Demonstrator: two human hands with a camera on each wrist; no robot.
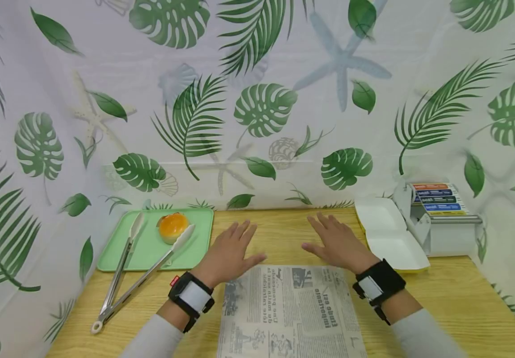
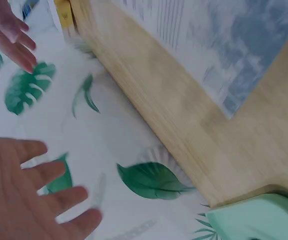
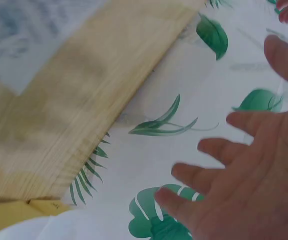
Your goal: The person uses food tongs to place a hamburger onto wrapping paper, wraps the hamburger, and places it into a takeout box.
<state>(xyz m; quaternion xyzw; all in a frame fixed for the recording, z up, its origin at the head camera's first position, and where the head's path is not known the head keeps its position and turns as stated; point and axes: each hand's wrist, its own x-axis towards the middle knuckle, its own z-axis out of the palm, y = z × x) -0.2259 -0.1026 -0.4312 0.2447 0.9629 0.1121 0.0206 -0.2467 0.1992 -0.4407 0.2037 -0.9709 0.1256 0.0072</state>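
Spreading our fingers (image 2: 73, 199), we hold our left hand (image 1: 230, 251) and right hand (image 1: 340, 244) apart above the worktop (image 1: 280, 233) | printed paper (image 1: 289, 308) lies flat there, between our sleeves (image 1: 155, 338) | tongs (image 1: 143, 278) straddle the bun (image 1: 173, 227) on the green tray (image 1: 147, 250), at left | unfolded white food box (image 1: 396, 247) sits near our right hand

the head view looks bright, the wrist views dimmer and blurrier.
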